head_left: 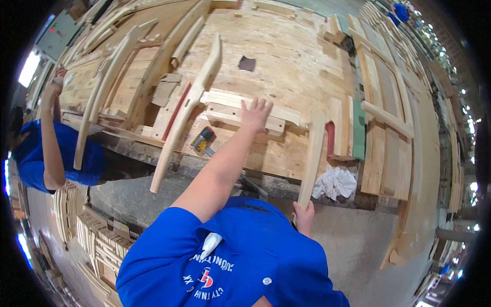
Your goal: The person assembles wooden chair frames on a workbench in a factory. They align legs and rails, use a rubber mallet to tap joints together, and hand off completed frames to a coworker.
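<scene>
left hand flat and spread wide, fingers splayed, palm down on a stack of pale blocks on the bench; it grips nothing, just presses. right hand closed around the lower end of a slat, which runs up from the hand toward 12 o'clock and leans on the bench edge. at 9 o'clock of the left hand, a long curved piece lies across the bench, its lower end hanging past the edge over the floor. a yellow-and-black tool sits just beside the blocks at 7 o'clock. a white rag hangs at the bench edge, at 3 o'clock of the slat. a red strip and green board lie beyond the slat's top. far at 9 o'clock, a co-worker's arm is raised to a rack of curved parts. risks, as judged: the slat is held only at one end, so it could pivot or slide off the edge; the overhanging curved piece could tip if bumped; the blocks could shift under a sideways push.
</scene>
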Tool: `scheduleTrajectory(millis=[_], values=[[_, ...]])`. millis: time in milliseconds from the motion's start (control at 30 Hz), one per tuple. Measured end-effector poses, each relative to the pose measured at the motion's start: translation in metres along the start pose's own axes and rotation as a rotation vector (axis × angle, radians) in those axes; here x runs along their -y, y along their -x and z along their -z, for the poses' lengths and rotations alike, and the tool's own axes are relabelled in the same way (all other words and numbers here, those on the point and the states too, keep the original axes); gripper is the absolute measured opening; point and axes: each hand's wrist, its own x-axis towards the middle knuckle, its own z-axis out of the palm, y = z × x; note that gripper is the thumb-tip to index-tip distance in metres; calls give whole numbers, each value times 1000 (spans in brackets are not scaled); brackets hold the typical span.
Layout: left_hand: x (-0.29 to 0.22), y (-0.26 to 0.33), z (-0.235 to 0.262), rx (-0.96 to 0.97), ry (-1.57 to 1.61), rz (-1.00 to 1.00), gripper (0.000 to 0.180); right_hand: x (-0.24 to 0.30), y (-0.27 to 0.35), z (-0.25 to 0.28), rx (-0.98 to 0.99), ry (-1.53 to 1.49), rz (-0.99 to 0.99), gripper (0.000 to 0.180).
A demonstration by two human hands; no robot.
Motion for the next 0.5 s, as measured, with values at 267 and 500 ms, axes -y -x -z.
scheduleTrajectory(millis=[267,500], values=[[-3,-1,-7,-49,44,-1,115,-3,6,-1,-66,91,15,33],[-1,-3,-5,-25,33,2,117,4,12,-5,-128,258,18,33]])
